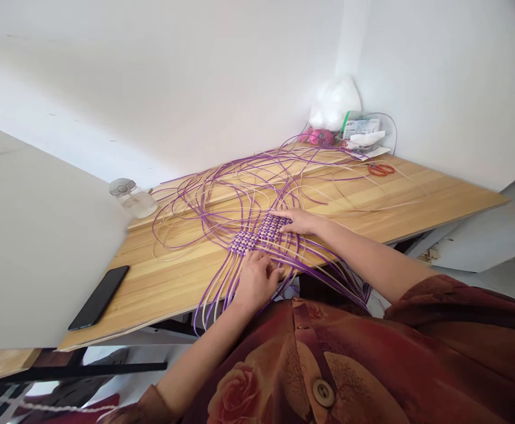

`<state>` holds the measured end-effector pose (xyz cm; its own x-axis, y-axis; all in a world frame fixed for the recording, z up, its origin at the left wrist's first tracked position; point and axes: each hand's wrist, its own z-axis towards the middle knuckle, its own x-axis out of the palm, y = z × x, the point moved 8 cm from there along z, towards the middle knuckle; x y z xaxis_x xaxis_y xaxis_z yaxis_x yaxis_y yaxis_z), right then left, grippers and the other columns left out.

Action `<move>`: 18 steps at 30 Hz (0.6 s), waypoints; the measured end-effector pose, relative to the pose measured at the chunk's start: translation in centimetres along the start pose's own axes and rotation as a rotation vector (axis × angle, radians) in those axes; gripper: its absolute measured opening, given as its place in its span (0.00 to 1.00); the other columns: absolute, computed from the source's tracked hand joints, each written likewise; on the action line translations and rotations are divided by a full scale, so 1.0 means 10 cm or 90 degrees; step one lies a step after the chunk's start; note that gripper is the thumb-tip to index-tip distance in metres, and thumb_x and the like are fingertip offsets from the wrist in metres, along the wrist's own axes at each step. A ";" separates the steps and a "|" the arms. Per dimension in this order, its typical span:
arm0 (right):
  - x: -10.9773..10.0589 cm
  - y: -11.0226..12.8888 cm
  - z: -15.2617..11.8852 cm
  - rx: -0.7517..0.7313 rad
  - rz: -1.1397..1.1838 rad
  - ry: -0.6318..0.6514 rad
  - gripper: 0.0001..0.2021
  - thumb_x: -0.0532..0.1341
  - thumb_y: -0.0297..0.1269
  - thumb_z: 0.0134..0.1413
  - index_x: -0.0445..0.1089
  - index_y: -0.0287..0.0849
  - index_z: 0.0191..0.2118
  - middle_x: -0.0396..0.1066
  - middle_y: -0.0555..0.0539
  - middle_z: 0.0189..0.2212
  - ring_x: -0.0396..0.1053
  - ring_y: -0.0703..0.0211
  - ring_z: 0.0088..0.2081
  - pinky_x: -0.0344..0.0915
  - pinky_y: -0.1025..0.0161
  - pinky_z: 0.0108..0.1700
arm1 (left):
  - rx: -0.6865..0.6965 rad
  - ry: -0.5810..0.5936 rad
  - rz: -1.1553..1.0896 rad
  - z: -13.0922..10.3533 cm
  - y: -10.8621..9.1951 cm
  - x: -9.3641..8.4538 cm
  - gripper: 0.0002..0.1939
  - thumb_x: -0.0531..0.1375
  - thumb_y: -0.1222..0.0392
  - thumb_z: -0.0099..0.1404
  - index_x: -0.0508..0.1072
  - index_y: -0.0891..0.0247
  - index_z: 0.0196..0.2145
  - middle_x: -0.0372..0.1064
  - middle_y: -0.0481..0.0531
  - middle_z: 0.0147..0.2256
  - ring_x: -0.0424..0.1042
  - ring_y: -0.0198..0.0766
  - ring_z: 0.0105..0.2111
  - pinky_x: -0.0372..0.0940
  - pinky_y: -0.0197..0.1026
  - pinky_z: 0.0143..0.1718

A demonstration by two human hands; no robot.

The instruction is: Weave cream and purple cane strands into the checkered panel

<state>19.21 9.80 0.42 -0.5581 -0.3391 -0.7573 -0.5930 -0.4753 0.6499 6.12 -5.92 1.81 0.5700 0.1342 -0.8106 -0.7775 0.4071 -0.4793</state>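
A checkered woven piece [243, 242] of purple and cream strands lies at the table's front, in two joined blocks. My right hand [300, 221] rests over the right block, index finger stretched along its far edge and thumb apart. Below the left block, my left hand [257, 278] is closed, its fingers curled at the near edge among the strands. What those fingertips pinch is hidden. Loose purple and cream strands [222, 285] hang over the front edge on both sides of my left hand.
Long loose strands [204, 197] loop across the wooden table [164, 282]. A black phone [99, 297] lies at left, with a clear lidded jar [134, 200] behind. Orange-handled scissors [381, 170], a white plastic bag [334, 103] and packets [366, 132] are at the back right.
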 end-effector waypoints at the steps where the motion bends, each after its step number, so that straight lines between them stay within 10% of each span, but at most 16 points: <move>1: 0.00 -0.01 0.01 0.007 -0.004 -0.012 0.36 0.67 0.36 0.50 0.59 0.49 0.66 0.60 0.46 0.64 0.59 0.48 0.64 0.54 0.53 0.66 | -0.011 -0.005 -0.014 0.00 0.05 -0.02 0.12 0.61 0.59 0.62 0.65 0.61 0.23 0.66 0.53 0.32 0.65 0.43 0.38 0.62 0.47 0.43; 11: -0.03 0.00 -0.05 -0.064 0.015 0.086 0.31 0.66 0.34 0.51 0.65 0.52 0.62 0.61 0.52 0.63 0.58 0.53 0.65 0.52 0.56 0.67 | -0.019 -0.034 -0.053 -0.05 0.26 -0.11 0.12 0.61 0.60 0.62 0.63 0.60 0.24 0.67 0.51 0.31 0.66 0.41 0.36 0.62 0.44 0.41; 18: -0.02 0.01 -0.02 -0.009 -0.008 0.008 0.31 0.66 0.36 0.52 0.65 0.48 0.63 0.64 0.47 0.61 0.61 0.48 0.63 0.54 0.51 0.66 | -0.058 0.025 -0.070 -0.02 0.20 -0.25 0.11 0.62 0.58 0.61 0.68 0.61 0.23 0.71 0.51 0.30 0.69 0.41 0.35 0.64 0.45 0.42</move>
<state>19.37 9.69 0.59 -0.5432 -0.3425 -0.7665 -0.5922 -0.4909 0.6390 3.09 -5.65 2.87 0.6436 0.0565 -0.7633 -0.7327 0.3336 -0.5931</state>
